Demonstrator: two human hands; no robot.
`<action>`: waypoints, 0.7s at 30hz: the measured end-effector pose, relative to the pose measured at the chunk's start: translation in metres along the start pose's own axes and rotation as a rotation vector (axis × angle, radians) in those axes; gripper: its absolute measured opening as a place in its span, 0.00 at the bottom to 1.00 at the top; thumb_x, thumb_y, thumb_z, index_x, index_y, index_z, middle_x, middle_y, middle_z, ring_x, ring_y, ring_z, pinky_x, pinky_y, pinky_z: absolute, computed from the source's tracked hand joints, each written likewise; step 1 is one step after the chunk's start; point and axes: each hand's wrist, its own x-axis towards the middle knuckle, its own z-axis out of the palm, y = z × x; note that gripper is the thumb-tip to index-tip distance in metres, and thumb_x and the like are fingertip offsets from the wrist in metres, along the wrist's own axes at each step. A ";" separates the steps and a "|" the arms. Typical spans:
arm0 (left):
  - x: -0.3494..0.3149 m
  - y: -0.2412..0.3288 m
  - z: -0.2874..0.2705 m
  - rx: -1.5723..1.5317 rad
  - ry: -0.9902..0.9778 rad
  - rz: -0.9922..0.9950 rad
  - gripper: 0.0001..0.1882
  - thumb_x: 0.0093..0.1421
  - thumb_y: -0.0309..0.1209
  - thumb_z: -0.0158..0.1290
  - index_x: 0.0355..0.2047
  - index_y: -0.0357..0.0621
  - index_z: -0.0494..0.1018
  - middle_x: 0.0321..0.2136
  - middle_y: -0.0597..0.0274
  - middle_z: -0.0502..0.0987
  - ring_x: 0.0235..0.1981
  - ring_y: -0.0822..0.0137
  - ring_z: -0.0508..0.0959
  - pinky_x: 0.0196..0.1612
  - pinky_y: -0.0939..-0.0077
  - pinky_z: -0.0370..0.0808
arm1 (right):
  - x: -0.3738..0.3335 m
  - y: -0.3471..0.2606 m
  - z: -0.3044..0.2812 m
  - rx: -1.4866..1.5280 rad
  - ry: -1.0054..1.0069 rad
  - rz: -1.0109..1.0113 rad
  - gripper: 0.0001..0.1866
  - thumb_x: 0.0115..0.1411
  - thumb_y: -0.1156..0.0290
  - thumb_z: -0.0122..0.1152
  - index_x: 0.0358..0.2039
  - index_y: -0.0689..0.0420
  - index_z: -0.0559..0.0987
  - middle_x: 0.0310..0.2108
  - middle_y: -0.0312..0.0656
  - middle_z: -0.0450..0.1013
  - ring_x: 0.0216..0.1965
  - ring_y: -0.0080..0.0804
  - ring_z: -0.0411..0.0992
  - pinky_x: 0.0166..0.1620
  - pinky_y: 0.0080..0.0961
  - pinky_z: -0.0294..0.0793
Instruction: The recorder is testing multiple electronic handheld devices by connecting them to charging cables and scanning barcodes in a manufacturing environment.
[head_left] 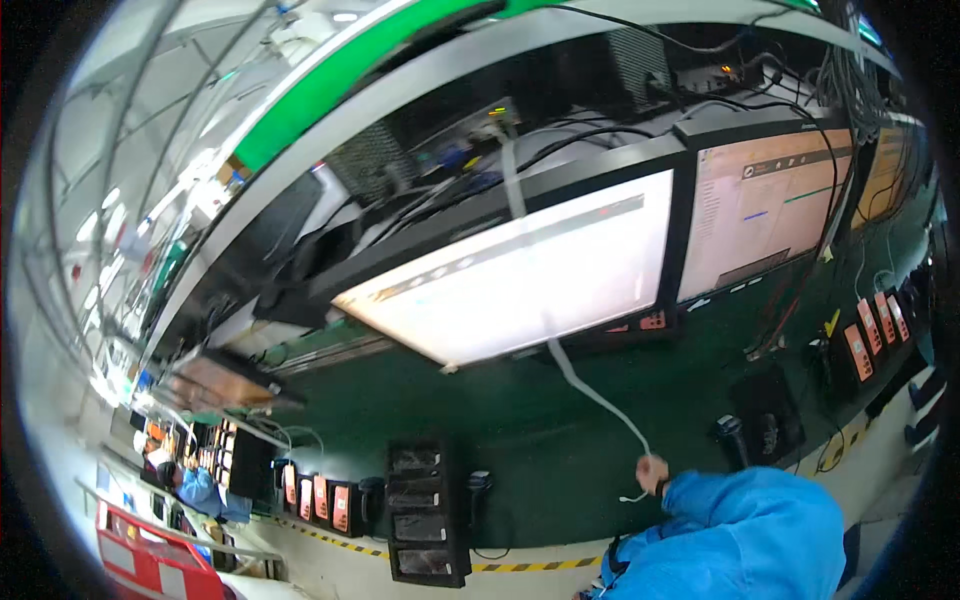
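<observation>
A blue sleeve reaches in from the lower right, and at its end my right hand (pixel 652 474) is closed around a white cable (pixel 590 392). From a small box with lit lamps (pixel 497 112) on the shelf, the cable runs down across the bright monitor (pixel 540 270) to my fingers. A short loose end of it sticks out below the hand, over the dark green bench (pixel 560 450). My left hand does not show.
A second monitor (pixel 765 205) stands to the right. A black tray with several compartments (pixel 428 515) lies on the bench beside a handheld scanner (pixel 480 485); another scanner (pixel 732 435) is nearer my arm. Orange-pink devices (pixel 320 497) stand in holders. Far left, a person (pixel 200 490) works past a red barrier (pixel 150 560).
</observation>
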 end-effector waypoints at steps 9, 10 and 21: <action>0.032 -0.035 -0.081 0.070 -0.162 0.204 0.25 0.61 0.37 0.45 0.58 0.49 0.59 0.48 0.48 0.70 0.34 0.57 0.77 0.29 0.66 0.76 | -0.085 0.055 0.162 -0.374 -0.464 -0.277 0.12 0.46 0.60 0.60 0.31 0.50 0.82 0.27 0.40 0.78 0.28 0.34 0.77 0.35 0.30 0.77; 0.034 -0.042 -0.105 -0.009 -0.132 0.222 0.25 0.61 0.37 0.45 0.58 0.49 0.59 0.48 0.48 0.70 0.34 0.57 0.77 0.29 0.66 0.76 | -0.122 -0.033 0.154 -0.256 -0.536 0.296 0.15 0.49 0.60 0.59 0.34 0.54 0.81 0.26 0.42 0.78 0.25 0.32 0.75 0.29 0.28 0.76; 0.029 -0.135 -0.270 -0.384 0.189 0.071 0.21 0.61 0.40 0.44 0.54 0.50 0.63 0.44 0.56 0.75 0.36 0.61 0.76 0.29 0.64 0.73 | -0.167 -0.110 0.363 -0.478 -0.816 -0.030 0.18 0.51 0.57 0.60 0.36 0.57 0.80 0.33 0.43 0.78 0.33 0.34 0.76 0.41 0.28 0.74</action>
